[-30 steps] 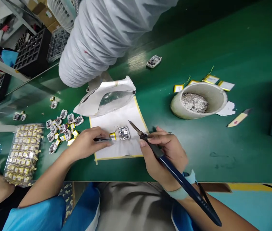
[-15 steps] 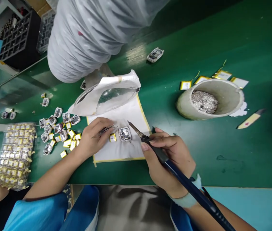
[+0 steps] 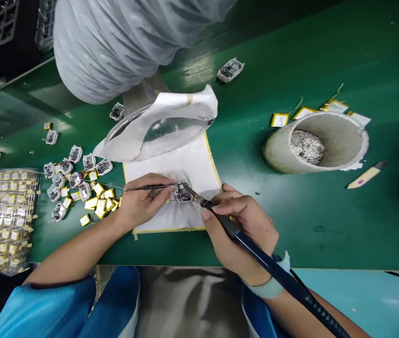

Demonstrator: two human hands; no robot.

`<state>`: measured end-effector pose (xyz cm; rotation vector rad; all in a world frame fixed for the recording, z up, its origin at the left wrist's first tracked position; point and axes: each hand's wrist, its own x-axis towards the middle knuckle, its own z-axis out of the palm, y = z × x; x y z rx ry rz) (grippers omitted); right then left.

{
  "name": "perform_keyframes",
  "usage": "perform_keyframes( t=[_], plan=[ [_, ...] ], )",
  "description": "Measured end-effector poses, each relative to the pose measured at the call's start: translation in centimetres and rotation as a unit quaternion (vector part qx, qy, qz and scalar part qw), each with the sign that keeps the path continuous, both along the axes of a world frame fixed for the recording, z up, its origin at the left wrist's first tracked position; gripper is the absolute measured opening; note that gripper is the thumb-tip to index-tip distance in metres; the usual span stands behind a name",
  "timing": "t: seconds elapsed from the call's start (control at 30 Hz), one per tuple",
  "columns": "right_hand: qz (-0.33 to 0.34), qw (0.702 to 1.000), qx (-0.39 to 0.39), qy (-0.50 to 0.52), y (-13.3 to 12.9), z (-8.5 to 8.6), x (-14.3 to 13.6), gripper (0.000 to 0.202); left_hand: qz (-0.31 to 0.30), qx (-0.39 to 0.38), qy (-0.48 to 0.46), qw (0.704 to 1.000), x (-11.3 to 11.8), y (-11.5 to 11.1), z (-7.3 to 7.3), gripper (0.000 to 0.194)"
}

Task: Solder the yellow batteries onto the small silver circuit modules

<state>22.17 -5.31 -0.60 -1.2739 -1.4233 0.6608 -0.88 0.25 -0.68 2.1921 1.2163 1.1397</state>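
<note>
My left hand [image 3: 144, 199] pinches thin metal tweezers [image 3: 146, 187], their tips at the upper left edge of a small square device [image 3: 183, 193] with exposed electronics. The device lies on a white sheet [image 3: 160, 217] edged with yellow tape. In my right hand [image 3: 246, 230] is a soldering iron [image 3: 232, 226], its tip over the device from the right. A bit of yellow shows beside the device, mostly hidden behind my left fingers.
A clear-lensed white shield [image 3: 174, 126] and a pale ribbed hose [image 3: 125, 42] rise behind the sheet. Left are loose devices [image 3: 75, 180], yellow batteries [image 3: 91, 203] and a battery tray [image 3: 3, 220]. Right stand a round pot [image 3: 278, 150] and a cutter [image 3: 364, 177].
The tweezers and the iron tip have both come onto the device. The tweezers now lie more level. The whole view has shifted slightly, with the left-side items further left.
</note>
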Motion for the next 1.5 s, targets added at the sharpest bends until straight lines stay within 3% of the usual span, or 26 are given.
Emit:
perform_keyframes(
  t=[0.87,1.1,1.3,1.5],
  plan=[
    [0.024,0.999,0.007,-0.037,0.06,0.16,-0.18,0.023,-0.023,-0.015,0.019,0.999,-0.39,-0.14,0.38,0.007],
    [0.005,1.0,-0.005,-0.007,-0.03,0.16,-0.18,0.024,-0.01,-0.041,-0.031,0.999,-0.78,-0.37,-0.26,0.011],
    [0.001,1.0,-0.001,-0.013,0.05,0.19,-0.27,0.023,-0.035,-0.034,-0.034,0.998,-0.6,-0.24,-0.15,0.009],
    [0.0,1.0,0.003,-0.017,0.05,0.26,-0.33,0.023,-0.003,-0.028,-0.012,1.0,-0.25,-0.08,-0.01,0.006]
  ],
)
